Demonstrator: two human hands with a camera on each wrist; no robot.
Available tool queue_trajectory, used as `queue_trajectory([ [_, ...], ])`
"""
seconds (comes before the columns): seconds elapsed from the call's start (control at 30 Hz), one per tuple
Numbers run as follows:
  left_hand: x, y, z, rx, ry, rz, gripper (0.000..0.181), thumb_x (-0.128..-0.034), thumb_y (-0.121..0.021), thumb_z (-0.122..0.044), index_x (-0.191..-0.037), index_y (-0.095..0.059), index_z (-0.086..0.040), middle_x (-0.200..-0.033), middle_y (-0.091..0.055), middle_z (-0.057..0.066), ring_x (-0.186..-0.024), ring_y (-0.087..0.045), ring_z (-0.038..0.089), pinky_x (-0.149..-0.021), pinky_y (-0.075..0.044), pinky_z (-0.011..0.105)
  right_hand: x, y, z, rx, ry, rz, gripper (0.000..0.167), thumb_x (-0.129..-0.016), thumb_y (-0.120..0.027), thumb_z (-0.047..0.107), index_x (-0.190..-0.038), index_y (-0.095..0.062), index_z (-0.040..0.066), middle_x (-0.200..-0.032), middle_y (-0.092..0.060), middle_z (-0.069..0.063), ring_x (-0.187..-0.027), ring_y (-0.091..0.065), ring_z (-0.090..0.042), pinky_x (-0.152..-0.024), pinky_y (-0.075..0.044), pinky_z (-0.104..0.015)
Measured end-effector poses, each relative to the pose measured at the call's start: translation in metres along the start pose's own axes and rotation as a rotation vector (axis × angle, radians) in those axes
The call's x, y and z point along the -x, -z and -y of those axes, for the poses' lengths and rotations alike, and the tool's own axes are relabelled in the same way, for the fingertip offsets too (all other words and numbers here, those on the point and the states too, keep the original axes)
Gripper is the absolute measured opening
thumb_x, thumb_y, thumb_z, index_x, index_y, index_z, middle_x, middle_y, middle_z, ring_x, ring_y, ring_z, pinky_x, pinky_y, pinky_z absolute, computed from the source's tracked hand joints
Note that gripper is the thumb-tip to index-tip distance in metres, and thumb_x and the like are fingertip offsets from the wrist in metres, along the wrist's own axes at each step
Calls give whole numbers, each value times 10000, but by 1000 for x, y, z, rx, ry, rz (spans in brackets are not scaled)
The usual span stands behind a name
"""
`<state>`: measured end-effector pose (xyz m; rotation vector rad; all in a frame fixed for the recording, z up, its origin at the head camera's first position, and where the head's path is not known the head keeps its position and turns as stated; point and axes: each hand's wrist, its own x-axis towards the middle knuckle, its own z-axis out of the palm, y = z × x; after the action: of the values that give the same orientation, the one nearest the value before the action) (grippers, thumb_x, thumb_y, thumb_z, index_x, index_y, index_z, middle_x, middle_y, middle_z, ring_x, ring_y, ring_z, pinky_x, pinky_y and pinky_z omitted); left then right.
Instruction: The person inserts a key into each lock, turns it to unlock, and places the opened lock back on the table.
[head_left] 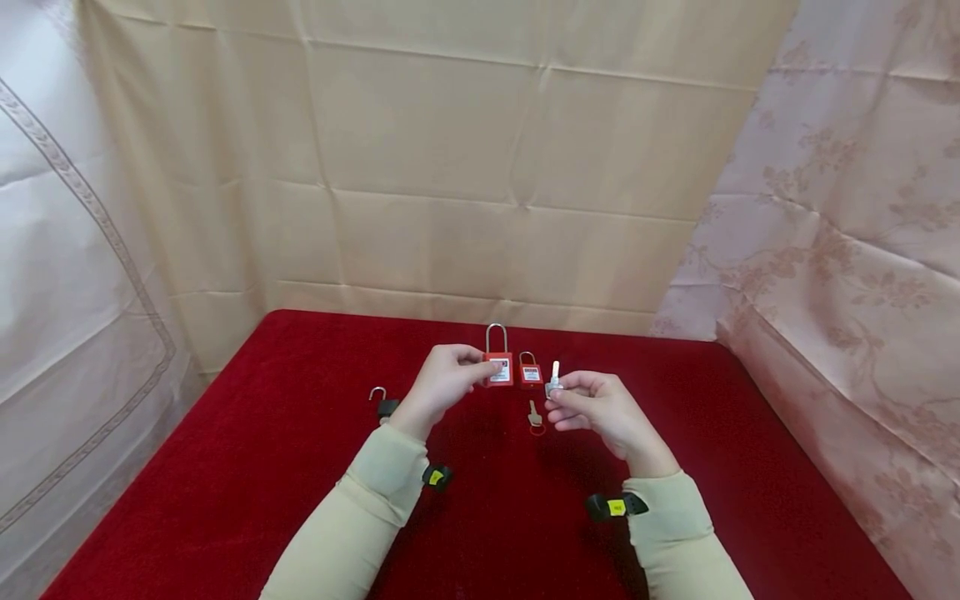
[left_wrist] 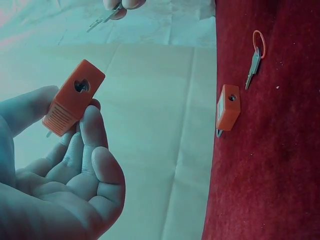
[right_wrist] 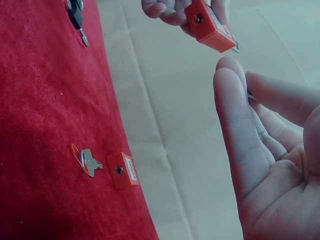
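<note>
My left hand (head_left: 441, 382) pinches a red padlock (head_left: 498, 358) by its body, between thumb and fingers, with the long silver shackle pointing up. Its keyhole side shows in the left wrist view, where the red body (left_wrist: 75, 100) is tilted. To the right, my right hand (head_left: 603, 410) pinches silver keys (head_left: 555, 377) between thumb and fingertips, the blade upward. These keys (left_wrist: 102, 19) appear at the top of the left wrist view; in the right wrist view the fingers hide most of them. The padlock and keys are apart.
A smaller red padlock (head_left: 530, 374) stands between my hands on the red cloth (head_left: 480, 533). In front of it lies a key (head_left: 534, 414) with a red ring. A black padlock (head_left: 387, 407), shackle open, lies left of my left hand. Beige curtain (head_left: 480, 167) hangs behind.
</note>
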<state>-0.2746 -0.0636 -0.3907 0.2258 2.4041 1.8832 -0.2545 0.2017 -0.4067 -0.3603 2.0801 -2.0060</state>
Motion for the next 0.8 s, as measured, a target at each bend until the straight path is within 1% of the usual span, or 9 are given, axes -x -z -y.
queue_trajectory([
  [0.13, 1, 2, 1, -2, 2, 1, 282, -908, -785, -300, -1097, -747, -95, -961, -719, 41, -905, -634, 251, -805, -533, 414, 0, 0, 0, 10, 1, -3, 208, -958, -675, 0, -1107, -588, -115, -980, -697, -298, -758, -732, -245, -721, -607, -415],
  [0.23, 1, 3, 3, 9, 2, 3, 278, -911, -782, -288, -1095, -744, -83, -961, -720, 48, -898, -642, 249, -776, -529, 371, -1, 1, -1, 13, -1, -6, 210, -956, -679, 4, -1105, -588, -113, -990, -688, -318, -772, -734, -279, -719, -607, -414],
  [0.37, 2, 4, 3, 14, 0, -2, 288, -908, -785, -290, -1102, -741, -80, -962, -721, 51, -890, -646, 249, -772, -529, 362, -1, 0, -2, 5, -3, -8, 211, -953, -679, -2, -1106, -587, -114, -988, -685, -325, -787, -734, -320, -719, -607, -425],
  [0.43, 3, 5, 3, 8, -1, -5, 309, -904, -789, -306, -1117, -738, -86, -972, -719, 42, -896, -644, 244, -778, -531, 363, -1, -1, -2, -4, -4, -5, 206, -953, -676, -9, -1107, -587, -113, -984, -685, -323, -775, -734, -305, -717, -607, -424],
  [0.6, 5, 7, 2, 11, 7, -9, 313, -899, -795, -313, -1114, -737, -93, -970, -720, 43, -925, -655, 283, -778, -535, 358, -1, -3, -1, -11, -10, 6, 205, -956, -676, -4, -1115, -593, -104, -956, -704, -267, -757, -731, -263, -719, -608, -411],
  [0.8, 4, 7, 2, 32, 4, 3, 306, -905, -789, -275, -1120, -729, -65, -970, -721, 61, -893, -653, 260, -760, -536, 345, 0, -3, -2, 5, -8, 14, 203, -960, -679, 14, -1104, -602, -105, -899, -706, -200, -721, -720, -229, -706, -609, -401],
])
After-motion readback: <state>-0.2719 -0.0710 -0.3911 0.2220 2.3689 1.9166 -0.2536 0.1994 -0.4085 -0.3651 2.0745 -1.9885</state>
